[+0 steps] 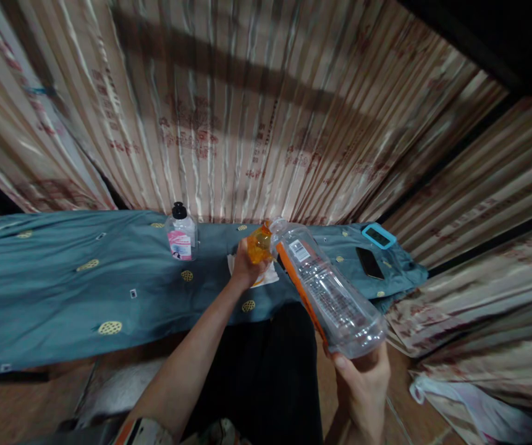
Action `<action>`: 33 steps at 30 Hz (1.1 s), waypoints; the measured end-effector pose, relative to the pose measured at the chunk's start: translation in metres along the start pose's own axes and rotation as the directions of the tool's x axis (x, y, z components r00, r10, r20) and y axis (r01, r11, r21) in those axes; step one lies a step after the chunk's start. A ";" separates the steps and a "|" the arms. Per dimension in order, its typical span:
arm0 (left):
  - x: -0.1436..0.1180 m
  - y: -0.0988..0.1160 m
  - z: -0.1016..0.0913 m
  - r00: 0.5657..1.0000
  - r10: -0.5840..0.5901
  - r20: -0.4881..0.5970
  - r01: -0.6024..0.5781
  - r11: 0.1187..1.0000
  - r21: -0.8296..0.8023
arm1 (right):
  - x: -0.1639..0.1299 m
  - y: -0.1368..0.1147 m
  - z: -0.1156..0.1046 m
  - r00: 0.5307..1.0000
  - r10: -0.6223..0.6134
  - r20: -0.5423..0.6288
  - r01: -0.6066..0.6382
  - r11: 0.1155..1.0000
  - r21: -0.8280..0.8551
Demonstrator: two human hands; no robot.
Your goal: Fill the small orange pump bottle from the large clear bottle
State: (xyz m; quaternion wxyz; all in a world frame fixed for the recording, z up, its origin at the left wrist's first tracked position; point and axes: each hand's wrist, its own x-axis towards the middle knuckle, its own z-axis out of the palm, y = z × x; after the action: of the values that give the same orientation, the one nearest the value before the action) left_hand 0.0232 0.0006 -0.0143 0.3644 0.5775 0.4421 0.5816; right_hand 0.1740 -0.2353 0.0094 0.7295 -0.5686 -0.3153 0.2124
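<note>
My right hand [363,386] grips the base of a large clear plastic bottle [330,290] with an orange label strip, tilted so its open mouth points away from me. My left hand [246,266] is closed around a small amber container [260,244] held right at the bottle's mouth, above a white paper [268,276] on the blue-grey cloth [62,284]. Whether liquid is passing between the two I cannot tell.
A small clear bottle with a black cap and pink label [181,233] stands on the cloth to the left. A dark phone [370,262] and a blue-framed device [379,235] lie at the right end. Striped curtains [256,111] hang behind; white fabric [474,408] lies lower right.
</note>
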 end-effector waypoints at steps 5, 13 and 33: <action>0.001 0.003 0.000 0.999 0.037 0.034 -0.037 0.999 -0.001 | 0.000 -0.001 0.001 1.000 -0.014 0.016 0.015 1.000 -0.019; -0.001 0.004 -0.002 1.000 -0.006 0.022 0.005 0.999 0.042 | 0.000 -0.004 0.002 1.000 -0.021 0.006 0.021 0.999 -0.025; 0.003 0.008 -0.002 0.990 0.090 0.109 -0.097 0.994 0.056 | 0.000 -0.013 0.006 0.999 0.001 -0.041 0.000 1.000 0.013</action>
State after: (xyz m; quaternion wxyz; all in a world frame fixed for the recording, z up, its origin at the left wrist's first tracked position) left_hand 0.0219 0.0000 -0.0055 0.3419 0.6385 0.4122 0.5527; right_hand 0.1693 -0.2342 0.0231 0.7396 -0.5680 -0.2988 0.2030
